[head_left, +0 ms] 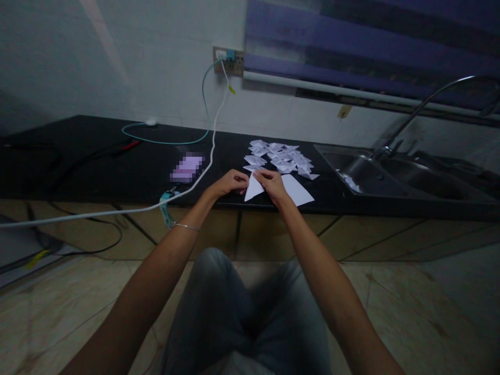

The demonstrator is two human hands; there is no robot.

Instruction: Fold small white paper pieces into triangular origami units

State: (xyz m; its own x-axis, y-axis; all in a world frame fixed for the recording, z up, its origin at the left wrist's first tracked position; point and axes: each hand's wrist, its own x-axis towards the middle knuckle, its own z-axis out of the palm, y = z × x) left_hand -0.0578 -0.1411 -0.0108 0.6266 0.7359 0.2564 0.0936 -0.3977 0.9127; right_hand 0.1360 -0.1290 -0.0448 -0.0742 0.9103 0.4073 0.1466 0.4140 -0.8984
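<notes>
A white sheet of paper (253, 190), folded to a pointed triangular shape, is between my hands at the counter's front edge. My right hand (271, 183) pinches it near its top with thumb and fingers. On the paper's left side, my left hand (234, 182) has its fingers curled in at the edge; whether they grip it is hard to make out. Flat white paper (299, 191) lies to the right, partly under my right hand. Just behind, a group of several folded paper pieces (282, 155) is spread on the black counter.
A phone (187, 167) with a teal strap (166, 208) lies to the left. A white cable (213, 148) runs from the wall socket (228, 61) across the counter and over its front edge. To the right is a metal sink (361, 174) with a curved tap (420, 107).
</notes>
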